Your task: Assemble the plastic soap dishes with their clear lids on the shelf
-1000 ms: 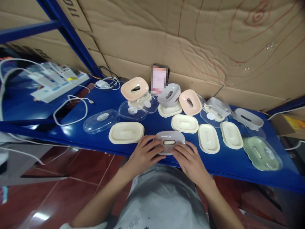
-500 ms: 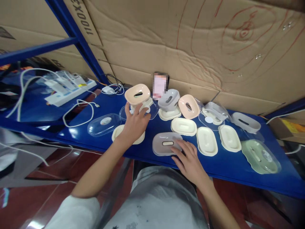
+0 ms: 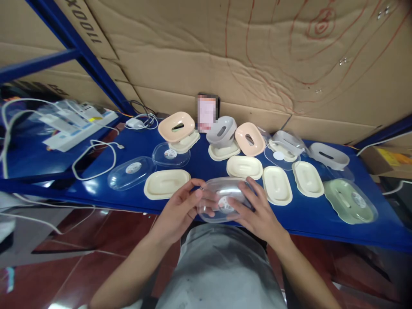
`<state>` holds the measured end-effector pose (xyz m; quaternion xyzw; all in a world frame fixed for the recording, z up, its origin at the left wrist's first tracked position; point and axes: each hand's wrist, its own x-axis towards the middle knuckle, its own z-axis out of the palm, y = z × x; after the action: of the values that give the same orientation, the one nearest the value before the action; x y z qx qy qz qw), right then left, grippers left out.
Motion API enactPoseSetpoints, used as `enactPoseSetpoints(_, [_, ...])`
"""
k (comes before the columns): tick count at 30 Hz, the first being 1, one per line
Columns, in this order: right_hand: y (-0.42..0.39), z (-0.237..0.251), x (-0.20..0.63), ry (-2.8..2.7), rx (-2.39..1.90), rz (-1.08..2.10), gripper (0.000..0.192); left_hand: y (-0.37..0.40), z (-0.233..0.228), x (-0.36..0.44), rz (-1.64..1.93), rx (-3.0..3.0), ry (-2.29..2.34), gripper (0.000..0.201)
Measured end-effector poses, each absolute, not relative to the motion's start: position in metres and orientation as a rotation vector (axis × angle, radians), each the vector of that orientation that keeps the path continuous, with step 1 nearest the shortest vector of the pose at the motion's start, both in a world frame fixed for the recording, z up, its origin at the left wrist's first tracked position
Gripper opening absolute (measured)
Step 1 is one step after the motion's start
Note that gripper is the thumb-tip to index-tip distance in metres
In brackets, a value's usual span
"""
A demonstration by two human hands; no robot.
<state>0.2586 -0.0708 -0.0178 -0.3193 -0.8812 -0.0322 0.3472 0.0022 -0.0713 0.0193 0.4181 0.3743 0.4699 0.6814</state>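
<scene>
Clear labelled cover [image 3: 222, 187] — left hand [image 3: 177, 210], right hand [image 3: 261, 212] holding.

Fingers of the right hand [image 3: 255, 210] cover part of a clear lid [image 3: 222, 186], and the print on the lid's round sticker [image 3: 225, 203] is too small and blurred to read. What lies underneath cannot be told. A peach soap dish [image 3: 176, 136] hides part of one cream tray [image 3: 186, 144]; a grey soap dish [image 3: 222, 140] covers some of a second cream tray [image 3: 224, 153]. The phone [image 3: 207, 112] has a pixelated screen. The bottom edge cuts off both forearms [image 3: 131, 266]
</scene>
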Motion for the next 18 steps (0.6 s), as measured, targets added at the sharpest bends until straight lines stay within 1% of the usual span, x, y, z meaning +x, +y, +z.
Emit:
enactPoseSetpoints(2, [-0.063, -0.017, 0.264, -2.307, -0.844, 0.051, 0.085, -0.071, 0.009, 0.003, 1.182, 1.087, 0.943, 0.04])
enactPoseSetpoints(5, [-0.053, -0.023, 0.268, -2.311, -0.935, 0.204, 0.076, -0.073, -0.007, -0.002, 1.41, 1.689, 1.159, 0.053])
enactPoseSetpoints(7, [-0.05, -0.026, 0.268, -2.346, -0.983, 0.271, 0.071, -0.075, -0.017, -0.007, 1.325, 2.119, 1.207, 0.06])
enactPoseSetpoints(9, [-0.049, -0.028, 0.265, -2.391, -1.005, 0.314, 0.069, -0.076, -0.026, -0.01, 1.154, 2.353, 1.197, 0.063])
enactPoseSetpoints(12, [-0.049, -0.027, 0.262, -2.434, -1.023, 0.345, 0.071, -0.074, -0.037, -0.011, 1.076, 2.418, 1.219, 0.058])
enactPoseSetpoints(15, [-0.05, -0.026, 0.26, -2.47, -1.023, 0.309, 0.075, -0.073, -0.046, -0.012, 1.129, 2.419, 1.223, 0.049])
enactPoseSetpoints(18, [-0.053, -0.028, 0.26, -2.506, -1.007, 0.242, 0.075, -0.072, -0.052, -0.014, 1.188, 2.464, 1.177, 0.049])
